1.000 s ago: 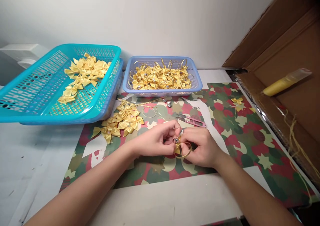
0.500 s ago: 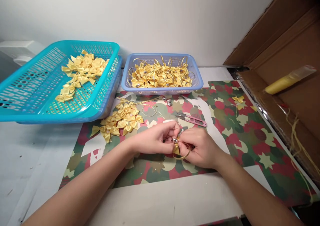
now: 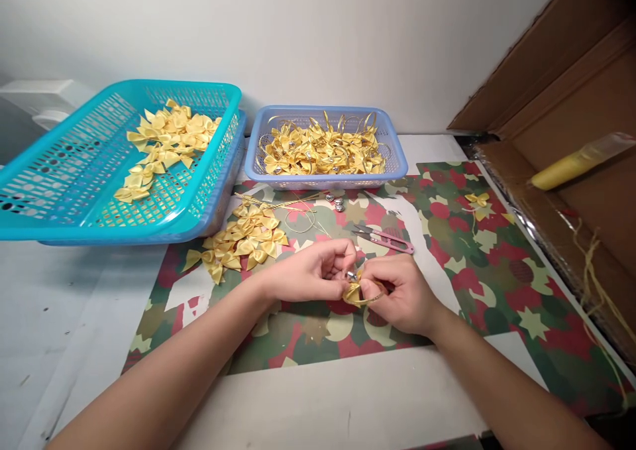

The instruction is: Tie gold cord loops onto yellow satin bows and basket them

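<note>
View from above a worktable, looking down at two bare forearms that meet at the middle of a camouflage-print mat (image 3: 472,264). The left hand (image 3: 311,274) is closed, its thumb and forefinger pinching a small silver bell (image 3: 351,276). The right hand (image 3: 405,294) is closed too, its fingertips gripping a yellow satin bow (image 3: 354,293) with a thin gold loop (image 3: 373,298) curving out beneath it. Bell, bow and loop sit together between the two sets of fingertips, held just above the mat. The step in hand looks like fastening the bell and loop to the centre of the bow. How far the fastening has got is hidden by the fingers. Any further move here calls for a tight, steady pinch from both hands, since the parts are tiny and slippery. Just beyond the hands lie pink snips (image 3: 385,239). To the left of them is a loose pile of plain bows (image 3: 243,238). A few spare bells (image 3: 338,203) lie near a blue basket (image 3: 322,180) holding bows with loops and bells. A larger teal basket (image 3: 99,228) at far left, tilted, holds more plain bows. A single bow (image 3: 477,199) lies apart on the right. A cardboard box (image 3: 571,92) stands at the right edge with a yellow tube (image 3: 571,165) inside.
</note>
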Motion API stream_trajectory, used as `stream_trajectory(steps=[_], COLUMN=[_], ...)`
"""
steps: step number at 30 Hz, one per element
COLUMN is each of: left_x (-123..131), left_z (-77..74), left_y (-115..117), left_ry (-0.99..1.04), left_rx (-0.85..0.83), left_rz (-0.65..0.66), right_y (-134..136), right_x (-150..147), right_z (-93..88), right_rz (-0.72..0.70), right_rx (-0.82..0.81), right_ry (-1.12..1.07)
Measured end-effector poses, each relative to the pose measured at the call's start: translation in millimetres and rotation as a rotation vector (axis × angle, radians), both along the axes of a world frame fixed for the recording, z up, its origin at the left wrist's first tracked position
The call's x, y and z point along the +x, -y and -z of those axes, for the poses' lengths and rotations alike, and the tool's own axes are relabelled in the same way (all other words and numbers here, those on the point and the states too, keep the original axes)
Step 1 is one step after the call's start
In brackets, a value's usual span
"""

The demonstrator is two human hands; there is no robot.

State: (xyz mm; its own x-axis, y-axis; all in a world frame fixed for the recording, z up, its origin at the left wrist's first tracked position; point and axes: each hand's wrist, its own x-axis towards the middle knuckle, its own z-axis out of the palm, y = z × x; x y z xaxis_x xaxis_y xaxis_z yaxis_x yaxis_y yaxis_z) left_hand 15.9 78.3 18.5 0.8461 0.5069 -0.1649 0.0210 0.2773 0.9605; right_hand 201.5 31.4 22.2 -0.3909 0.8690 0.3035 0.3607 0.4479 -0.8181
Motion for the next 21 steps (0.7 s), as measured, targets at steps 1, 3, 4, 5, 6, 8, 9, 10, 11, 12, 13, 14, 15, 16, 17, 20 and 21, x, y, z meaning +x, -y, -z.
stream_trajectory(steps=[1, 3, 4, 5, 6, 8, 9, 10, 11, 12, 13, 14, 15, 16, 17, 20, 21], left_x=[0.9, 3.1, 4.2, 5.4, 6.6, 9.1, 10.2, 11.2, 12.1, 12.7, 13.1, 13.3, 13.3, 13.2, 13.1, 13.4, 13.9], left_z=[0.5, 1.4, 1.8, 2.1, 2.5, 2.9, 3.0, 3.1, 3.1, 3.1, 3.2, 3.4, 3.8, 4.2, 4.7, 5.6, 5.6], left_y=[0.6, 2.4, 3.6, 5.0, 6.6, 10.1, 11.7, 13.2, 14.3, 15.1, 15.5, 15.6, 15.5, 15.2, 14.8, 14.2, 14.2], left_ry=[-0.015, -0.056, -0.075, -0.094, -0.115, -0.158, -0.184, -0.214, -0.243, -0.267, -0.289, -0.311, -0.326, -0.326, -0.312, -0.265, -0.288], left_rx=[0.077, 0.387, 0.609, 0.856, 1.102, 1.492, 1.617, 1.7, 1.751, 1.783, 1.808, 1.827, 1.843, 1.861, 1.88, 1.941, 1.944], left_rz=[-0.082, -0.33, -0.462, -0.574, -0.653, -0.719, -0.728, -0.737, -0.747, -0.754, -0.761, -0.771, -0.786, -0.807, -0.828, -0.863, -0.855], right_y=[-0.2, 0.1, 0.6, 1.4, 2.4, 4.8, 6.0, 7.1, 8.1, 8.8, 9.2, 9.5, 9.6, 9.5, 9.4, 9.0, 9.0], right_x=[0.1, -0.4, -1.0, -2.0, -3.1, -5.7, -6.9, -7.9, -8.7, -9.3, -9.7, -9.9, -9.9, -9.9, -9.9, -9.9, -10.0], right_z=[-0.3, -0.3, 0.0, 0.6, 1.4, 3.5, 4.6, 5.6, 6.6, 7.3, 7.9, 8.3, 8.5, 8.6, 8.6, 8.6, 8.7], right_rz=[0.053, 0.188, 0.255, 0.306, 0.339, 0.357, 0.355, 0.354, 0.357, 0.362, 0.367, 0.373, 0.379, 0.386, 0.394, 0.415, 0.421], right_rx=[0.027, 0.114, 0.169, 0.225, 0.274, 0.341, 0.36, 0.372, 0.376, 0.374, 0.37, 0.364, 0.361, 0.359, 0.355, 0.322, 0.308], right_ry=[0.011, 0.04, 0.06, 0.082, 0.104, 0.142, 0.155, 0.163, 0.169, 0.174, 0.18, 0.183, 0.182, 0.177, 0.168, 0.141, 0.141])
